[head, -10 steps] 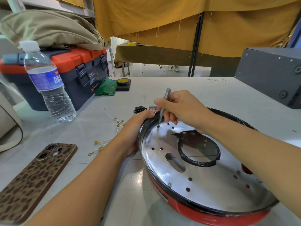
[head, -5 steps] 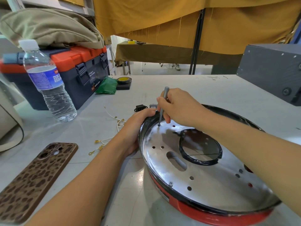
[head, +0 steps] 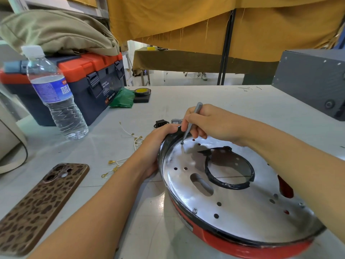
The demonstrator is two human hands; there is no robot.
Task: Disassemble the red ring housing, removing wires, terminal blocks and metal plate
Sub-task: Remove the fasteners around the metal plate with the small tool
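Both hands busy: right hand (head: 211, 124) pinches screwdriver (head: 190, 122).

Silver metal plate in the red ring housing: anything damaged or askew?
Yes: the black tape edging the round opening in the silver metal plate is ragged, torn into a jagged flap at its upper left. The plate itself sits flat.

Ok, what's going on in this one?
A person is unscrewing the metal plate from the red ring housing. The right hand holds a small grey screwdriver with its tip on a screw near the plate's far edge; the left hand grips the housing rim. Loose wires lie on the table beside it.
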